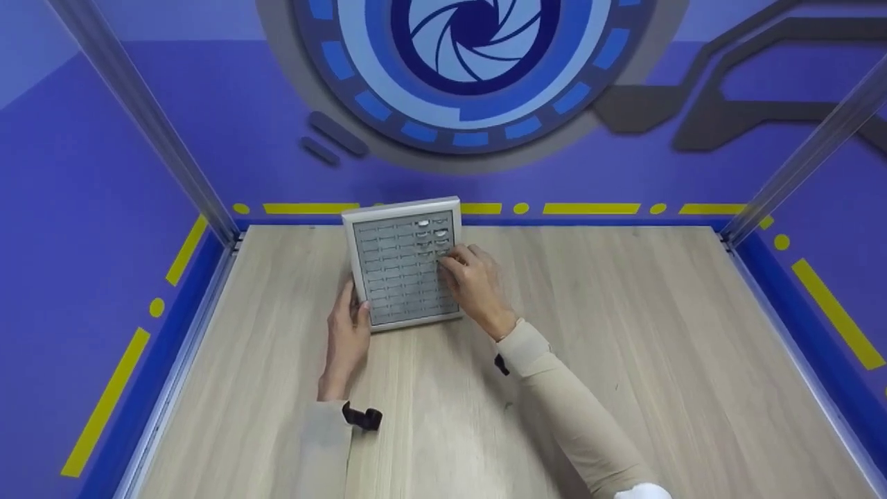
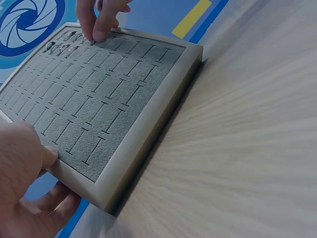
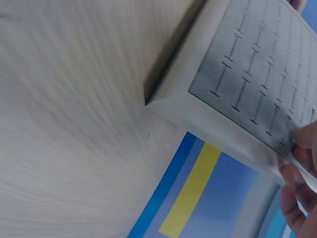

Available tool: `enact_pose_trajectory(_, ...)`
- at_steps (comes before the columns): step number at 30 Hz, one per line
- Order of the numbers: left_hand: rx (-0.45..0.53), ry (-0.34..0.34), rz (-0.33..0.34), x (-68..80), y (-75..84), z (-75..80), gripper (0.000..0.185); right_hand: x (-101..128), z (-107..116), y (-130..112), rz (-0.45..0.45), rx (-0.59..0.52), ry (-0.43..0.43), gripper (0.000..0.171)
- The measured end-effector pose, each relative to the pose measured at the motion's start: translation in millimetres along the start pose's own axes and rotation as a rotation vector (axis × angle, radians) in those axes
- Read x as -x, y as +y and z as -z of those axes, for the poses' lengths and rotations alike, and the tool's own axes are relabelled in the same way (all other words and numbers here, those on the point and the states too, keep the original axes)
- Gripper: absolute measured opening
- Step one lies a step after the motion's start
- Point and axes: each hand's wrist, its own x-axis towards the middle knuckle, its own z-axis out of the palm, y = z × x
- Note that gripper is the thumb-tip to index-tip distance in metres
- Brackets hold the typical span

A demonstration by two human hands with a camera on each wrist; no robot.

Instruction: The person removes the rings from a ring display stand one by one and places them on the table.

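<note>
A pale-framed ring display tray (image 1: pixel 402 207) stands tilted on the table, its grey padded face (image 1: pixel 400 281) marked with rows of slots. Several shiny rings (image 2: pixel 60 49) sit in slots at its upper right corner as the head view has it. My left hand (image 1: pixel 348 333) grips the tray's lower left edge, thumb on the front and fingers behind. At the right side, my right hand (image 1: pixel 477 284) has thumb and forefinger pinched together at a slot just below the rings. What it pinches is mostly covered by the fingertips; it appears to be a ring.
Beneath the tray lies a light wood-grain table (image 1: pixel 624 346). A blue printed back wall (image 1: pixel 589 173) rises close behind the tray, and metal posts (image 1: pixel 149 118) stand at the far corners. Black wrist straps (image 1: pixel 364 418) show at the sleeves.
</note>
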Motion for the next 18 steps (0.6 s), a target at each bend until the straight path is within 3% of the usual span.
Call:
enact_pose_trajectory(7,0.011,0.015,-0.027,-1.2,-0.6,-2.5,0.061,-3.8,-3.3,-2.0,0.002,0.032,0.017,0.007)
enact_pose_trajectory(13,0.003,0.041,-0.005,1.2,-3.5,-2.7,0.06,-3.5,-2.4,-4.1,-0.022,-0.008,-0.012,0.009)
enact_pose_trajectory(18,0.008,0.048,-0.026,-0.1,-2.5,-3.8,0.06,-2.8,1.3,-4.3,-0.042,-0.039,-0.024,0.012)
